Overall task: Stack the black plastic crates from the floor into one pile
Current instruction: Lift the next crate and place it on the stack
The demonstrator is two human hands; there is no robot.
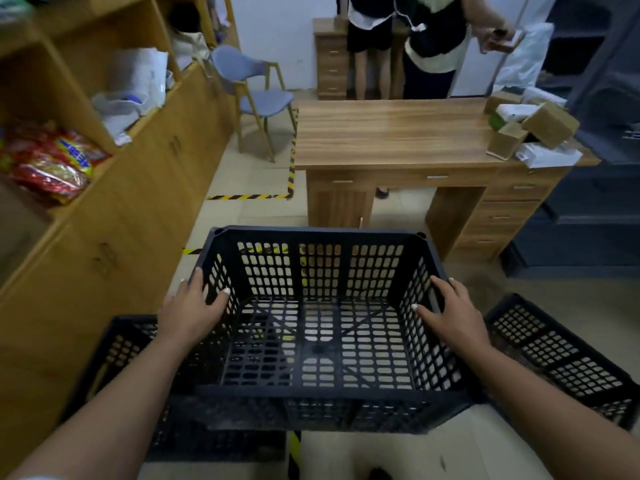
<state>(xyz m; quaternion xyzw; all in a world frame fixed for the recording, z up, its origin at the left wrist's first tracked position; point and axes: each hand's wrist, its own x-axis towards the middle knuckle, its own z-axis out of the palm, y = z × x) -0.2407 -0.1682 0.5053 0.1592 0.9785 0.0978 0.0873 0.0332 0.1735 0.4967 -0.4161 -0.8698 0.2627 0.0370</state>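
A black perforated plastic crate (322, 271) is lifted in front of me, open side up. My left hand (194, 306) grips its left rim, thumb inside the wall and fingers outside. My right hand (450, 313) grips the right rim the same way. A second black crate (121, 344) sits on the floor at the lower left, partly under the held one. A third black crate (561, 355) lies on the floor at the right.
A wooden desk (391, 133) with cardboard boxes (540, 128) stands ahead. Wooden shelving and cabinets (138, 188) run along the left. A blue chair (256, 95) and two standing people (408, 46) are beyond. Yellow-black tape (249, 196) marks the tiled floor.
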